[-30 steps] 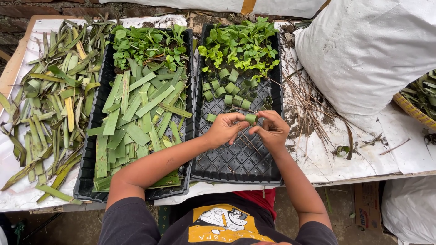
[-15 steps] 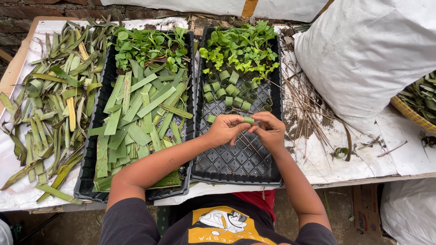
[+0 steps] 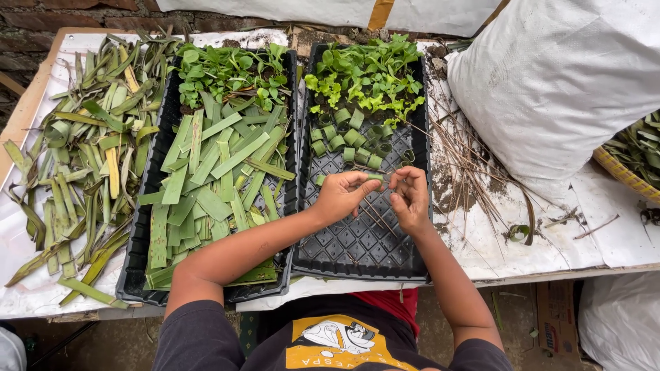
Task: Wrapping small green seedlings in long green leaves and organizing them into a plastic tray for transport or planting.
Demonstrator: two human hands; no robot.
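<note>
My left hand [image 3: 342, 194] and my right hand [image 3: 410, 197] meet above the black seedling tray [image 3: 357, 247] on the right. Between their fingertips they hold a small rolled green leaf strip [image 3: 375, 177], with a thin stick poking through it. Several rolled leaf cups [image 3: 347, 136] stand in the tray's cells just beyond my hands, and green seedlings [image 3: 364, 72] fill its far end. A few thin sticks [image 3: 377, 216] lie on the tray under my hands.
A second black tray [image 3: 137, 275] to the left holds cut flat leaf strips [image 3: 213, 172] and seedlings [image 3: 230, 69]. Loose long leaves [image 3: 82, 158] cover the table's left. A big white sack [image 3: 557, 89] sits at right beside a basket [image 3: 622, 172] and dry twigs [image 3: 467, 165].
Both hands stay over the right tray; they have shifted slightly while working the rolled leaf strip between the fingertips.
</note>
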